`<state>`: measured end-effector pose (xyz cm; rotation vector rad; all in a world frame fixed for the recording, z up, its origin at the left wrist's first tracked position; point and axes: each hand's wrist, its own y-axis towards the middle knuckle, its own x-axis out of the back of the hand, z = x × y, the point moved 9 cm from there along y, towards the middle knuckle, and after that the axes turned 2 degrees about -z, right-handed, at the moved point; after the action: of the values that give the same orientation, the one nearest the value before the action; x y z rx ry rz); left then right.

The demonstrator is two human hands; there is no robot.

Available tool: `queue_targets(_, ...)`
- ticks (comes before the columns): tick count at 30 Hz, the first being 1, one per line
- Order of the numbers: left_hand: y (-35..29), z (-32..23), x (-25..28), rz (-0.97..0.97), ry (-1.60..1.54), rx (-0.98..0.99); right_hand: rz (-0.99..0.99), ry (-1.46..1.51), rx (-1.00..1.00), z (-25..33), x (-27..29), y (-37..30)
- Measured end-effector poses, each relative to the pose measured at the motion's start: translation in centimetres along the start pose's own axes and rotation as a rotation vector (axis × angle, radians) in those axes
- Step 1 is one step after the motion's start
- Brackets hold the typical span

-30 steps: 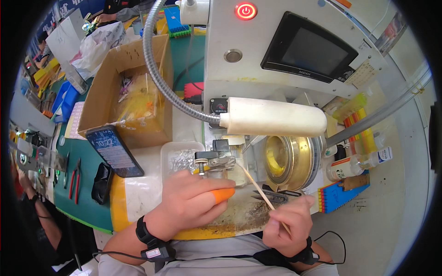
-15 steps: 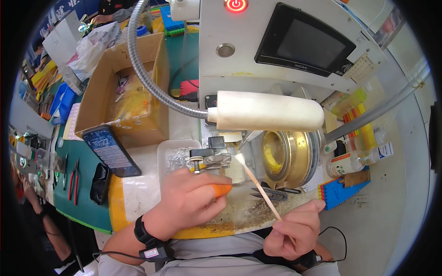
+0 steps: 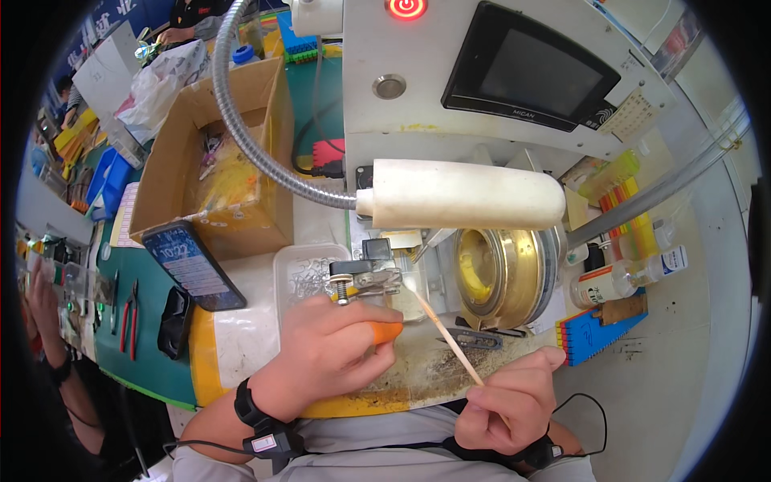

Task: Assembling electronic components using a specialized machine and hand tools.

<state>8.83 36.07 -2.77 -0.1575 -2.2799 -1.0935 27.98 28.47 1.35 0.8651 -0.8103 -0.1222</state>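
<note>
My right hand [image 3: 507, 406] pinches the lower end of a wooden-stick cotton swab [image 3: 451, 341]. Its white tip is by the right end of a small metal clamp [image 3: 376, 279] with a black block and a spring screw. My left hand [image 3: 333, 345] is curled just below that clamp, an orange finger cover [image 3: 386, 331] on one finger. Whatever its fingertips grip is hidden behind the knuckles. To the right of the clamp stands a round brass wheel [image 3: 482, 277]. Thread snips [image 3: 475, 338] lie on the stained bench behind the swab stick.
A white lamp [image 3: 470, 194] on a bendy metal arm hangs over the clamp. Left are a clear tray of small metal parts [image 3: 293, 257], a leaning phone [image 3: 195, 269], a cardboard box [image 3: 261, 221] and red-handled pliers [image 3: 128, 321]. Bottles [image 3: 602, 285] and a blue block [image 3: 602, 331] are right.
The swab tip has shifted slightly left and down, nearer the clamp's end. My left hand has stayed in place. At the far left another person's hand has moved up.
</note>
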Motion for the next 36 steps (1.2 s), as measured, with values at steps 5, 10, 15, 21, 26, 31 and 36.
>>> queue_targets(5, 0.0, 0.0, -0.1, 0.002, 0.003, 0.001, -0.074, 0.03, 0.011, 0.3, 0.7, -0.2)
queue_targets(10, 0.2, 0.0, 0.0, 0.006, -0.002, 0.006, -0.008, -0.003, 0.022, 0.2, 0.2, 0.1)
queue_targets(15, 0.1, 0.0, -0.1, -0.004, -0.001, 0.002, -0.029, -0.011, 0.115, 1.0, 0.3, 0.3)
queue_targets(21, 0.1, -0.1, 0.0, -0.003, -0.003, 0.002, -0.053, -0.022, 0.073, 0.7, 0.4, -0.2)
queue_targets(26, 0.1, -0.1, -0.1, 0.001, -0.006, 0.002, -0.044, -0.023, 0.163, 1.5, 0.6, 0.2)
queue_targets(31, 0.1, -0.1, -0.1, 0.003, 0.003, 0.006, -0.023, -0.024, 0.141, 1.2, 0.2, 0.3)
queue_targets(36, 0.2, 0.0, 0.1, -0.002, -0.008, 0.005, -0.048, -0.013, 0.168, 0.8, 0.3, -0.7)
